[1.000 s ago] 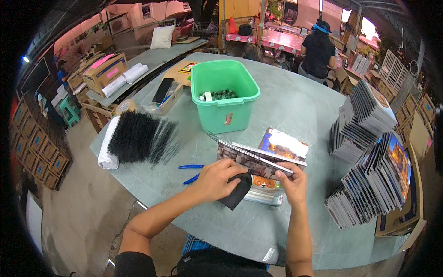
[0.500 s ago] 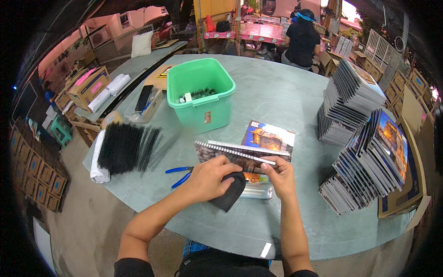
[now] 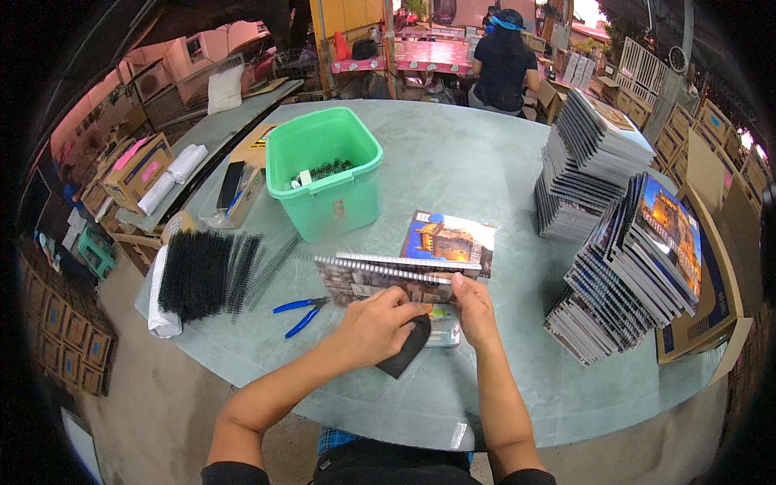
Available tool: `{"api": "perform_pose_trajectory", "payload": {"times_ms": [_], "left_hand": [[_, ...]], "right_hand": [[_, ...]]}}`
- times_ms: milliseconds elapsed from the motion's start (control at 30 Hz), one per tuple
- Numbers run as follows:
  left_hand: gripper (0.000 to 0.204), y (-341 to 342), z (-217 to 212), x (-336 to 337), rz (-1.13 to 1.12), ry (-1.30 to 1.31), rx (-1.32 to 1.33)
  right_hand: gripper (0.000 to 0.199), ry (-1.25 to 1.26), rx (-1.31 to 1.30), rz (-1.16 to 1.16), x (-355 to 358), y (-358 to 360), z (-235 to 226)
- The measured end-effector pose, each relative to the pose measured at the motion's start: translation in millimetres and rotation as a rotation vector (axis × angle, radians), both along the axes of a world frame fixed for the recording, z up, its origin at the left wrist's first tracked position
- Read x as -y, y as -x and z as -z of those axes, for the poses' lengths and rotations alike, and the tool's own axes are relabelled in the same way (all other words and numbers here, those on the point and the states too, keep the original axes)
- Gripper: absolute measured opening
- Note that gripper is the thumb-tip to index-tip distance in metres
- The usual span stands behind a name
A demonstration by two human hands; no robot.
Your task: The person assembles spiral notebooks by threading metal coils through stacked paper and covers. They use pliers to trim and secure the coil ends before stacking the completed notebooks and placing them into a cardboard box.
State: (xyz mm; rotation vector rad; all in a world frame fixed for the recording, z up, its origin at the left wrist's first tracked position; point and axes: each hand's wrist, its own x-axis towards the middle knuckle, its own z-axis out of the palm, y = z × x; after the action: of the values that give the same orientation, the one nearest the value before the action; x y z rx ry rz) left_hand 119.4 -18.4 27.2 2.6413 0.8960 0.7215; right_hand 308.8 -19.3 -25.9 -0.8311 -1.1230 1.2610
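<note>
A spiral-bound book (image 3: 343, 280) is held up on its long edge in front of me, its bound spine upward. My right hand (image 3: 475, 314) is closed, thumb and fingers pinching the right end of the spine. Against the book's near side, my left hand (image 3: 376, 325) curls its fingers over a flat black pad (image 3: 402, 356). Behind the held book lies another book with a castle cover (image 3: 449, 236), partly covered. Blue-handled cutting pliers (image 3: 301, 310) rest open on the table, left of my left hand.
A green bin (image 3: 327, 198) holding black coil scraps stands beyond. Many black plastic coils (image 3: 202, 275) lie at left, beside a clear tray (image 3: 234, 206). Tall stacks of spiral-bound books (image 3: 594, 178) and an open carton (image 3: 703, 307) occupy the right. A person (image 3: 503, 65) sits at the far side.
The whole view has shifted, so the table's things sit further left. My left hand and the black pad have moved rightward along the book toward my right hand. The right hand keeps its pinch.
</note>
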Motion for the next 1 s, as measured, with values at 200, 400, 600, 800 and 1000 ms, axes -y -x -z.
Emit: {"api": "perform_pose_trajectory", "payload": {"times_ms": [200,400,600,800,1000], "left_hand": [[0.025,-15.4,19.0,-1.5,-0.177,0.007,0.207],[0.033,-6.4,78.4,38.0,0.035,0.034,0.159],[0.027,5.0,-7.6,-11.1,-0.245,-0.337,-0.076],[0.031,-3.3,-15.7,-15.3,-0.177,-0.124,0.03],[0.023,-36.5,-11.0,-14.0,-0.006,-0.247,0.141]], "right_hand": [[0.037,-0.005,0.105,0.058,2.2,-6.3,2.0],[0.016,-0.052,0.135,0.071,-1.7,11.1,-0.5],[0.014,-0.033,-0.03,-0.013,2.4,0.6,-8.3],[0.017,-0.206,0.062,0.086,1.4,2.3,0.8],[0.017,-0.022,0.148,0.135,4.0,-0.4,6.3]]}}
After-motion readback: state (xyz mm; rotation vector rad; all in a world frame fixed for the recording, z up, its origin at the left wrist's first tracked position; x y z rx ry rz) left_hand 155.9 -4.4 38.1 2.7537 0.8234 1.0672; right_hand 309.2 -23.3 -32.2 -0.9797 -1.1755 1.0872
